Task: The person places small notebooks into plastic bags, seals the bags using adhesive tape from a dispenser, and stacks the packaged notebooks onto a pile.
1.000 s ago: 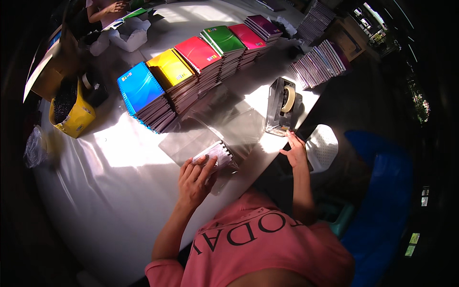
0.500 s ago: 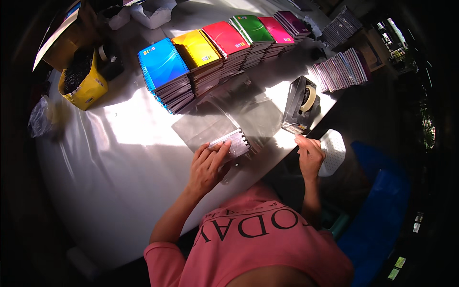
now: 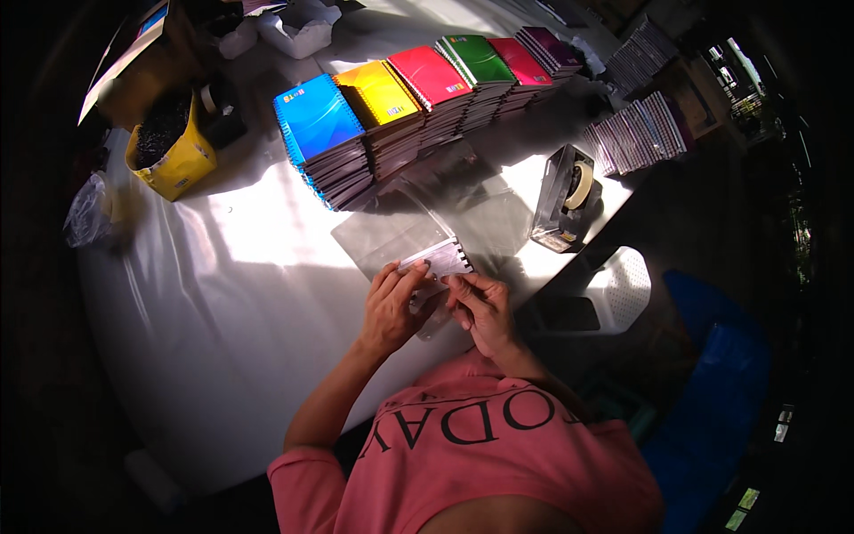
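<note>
White in the head view, a small notebook (image 3: 451, 254) with a dark-toothed spiral binding lies on the table (image 3: 222, 383) close to the wearer, over clear plastic sheets (image 3: 494, 212); whether it sits inside one of them cannot be told. The left hand (image 3: 391, 307) rests its bent fingers on the notebook's left part; whether it clasps or merely presses cannot be made out. The right hand (image 3: 485, 311) stands just beside it, fingertips drawn together in a pinch at the notebook's near edge; any thin strip between them is too small to discern. Beyond the sheets, a slanting row of spiral-bound notebook stacks shows covers in blue (image 3: 318, 116), yellow (image 3: 384, 93), red (image 3: 430, 74), green (image 3: 478, 60), crimson (image 3: 523, 62) and purple (image 3: 549, 49). At right, near the table's edge, a black tape dispenser (image 3: 548, 227) bears a pale tape roll (image 3: 581, 182); behind it lies another pile of notebooks (image 3: 638, 135), binding edges outward. At left, a yellow tub (image 3: 185, 169) contains a dark mass, with a crumpled clear plastic bag (image 3: 86, 214) nearby. Below the table's right edge appears a white perforated plastic object (image 3: 630, 283)
</note>
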Available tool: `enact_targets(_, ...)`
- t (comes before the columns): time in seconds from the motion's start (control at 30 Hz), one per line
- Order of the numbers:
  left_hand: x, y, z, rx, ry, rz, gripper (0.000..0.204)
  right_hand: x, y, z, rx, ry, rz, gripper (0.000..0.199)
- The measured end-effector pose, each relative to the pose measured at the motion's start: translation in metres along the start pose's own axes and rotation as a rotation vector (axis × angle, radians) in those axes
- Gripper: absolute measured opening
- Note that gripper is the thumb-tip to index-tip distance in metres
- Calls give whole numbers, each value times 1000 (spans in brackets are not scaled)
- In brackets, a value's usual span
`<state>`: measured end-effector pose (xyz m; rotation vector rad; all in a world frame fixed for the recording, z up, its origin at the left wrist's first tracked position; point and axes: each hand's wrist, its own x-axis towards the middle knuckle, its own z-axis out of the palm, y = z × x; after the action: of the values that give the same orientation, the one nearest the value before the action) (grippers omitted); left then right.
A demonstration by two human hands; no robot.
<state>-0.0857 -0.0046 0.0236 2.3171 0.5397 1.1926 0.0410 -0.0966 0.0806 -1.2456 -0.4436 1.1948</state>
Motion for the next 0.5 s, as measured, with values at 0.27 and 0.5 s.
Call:
enact_targets(0.27,3,4,-4,95,-65,39,49,14,-10,-12,240,-14,230,26)
enact_targets(0.5,6,5,-8,131,-89,74,45,10,-22,-8,318,-140,323,26)
